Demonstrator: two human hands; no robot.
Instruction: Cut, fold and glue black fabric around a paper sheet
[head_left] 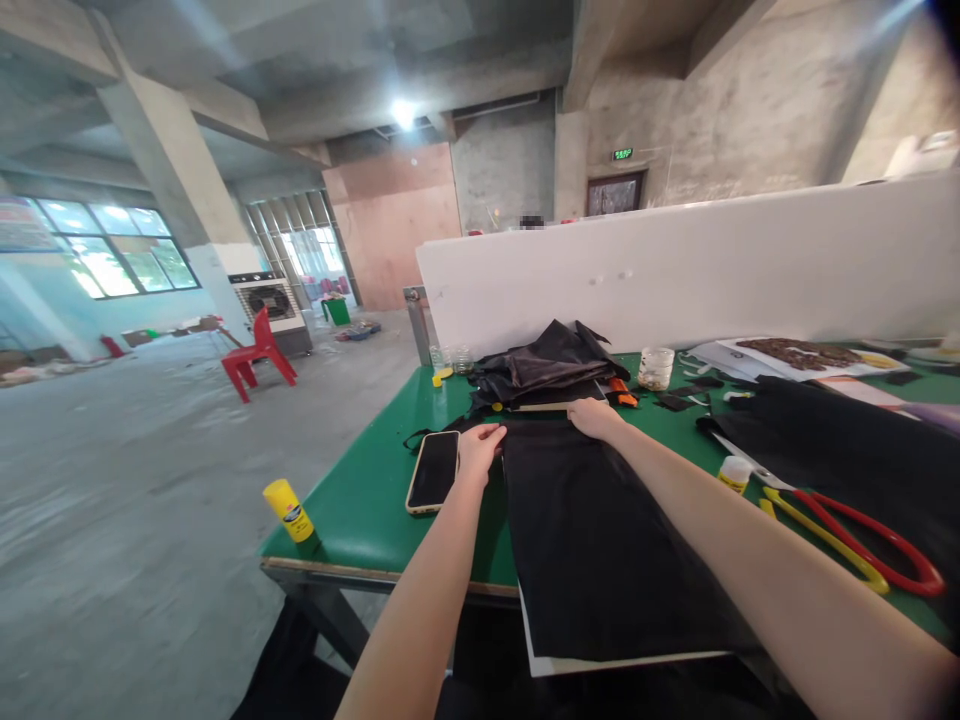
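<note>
A black cloth point(600, 540) lies over a white board point(547, 664), whose lower edge sticks out past the table front. My left hand point(480, 450) pinches the cloth's upper left corner, just right of a phone point(435, 472). At the cloth's upper edge, further right, my right hand point(592, 418) has its fingers closed at the edge, beside a thin pale strip point(540, 407); its fingertips are partly hidden. Behind both hands is a heap of crumpled black fabric point(540, 370).
On the green table point(367, 500) stand a yellow glue stick point(289, 510) at the left and a clear jar point(656, 369) behind. Red-handled scissors point(862, 540), another glue stick point(735, 474) and more black cloth point(840, 440) lie right. A white partition point(675, 270) rises behind.
</note>
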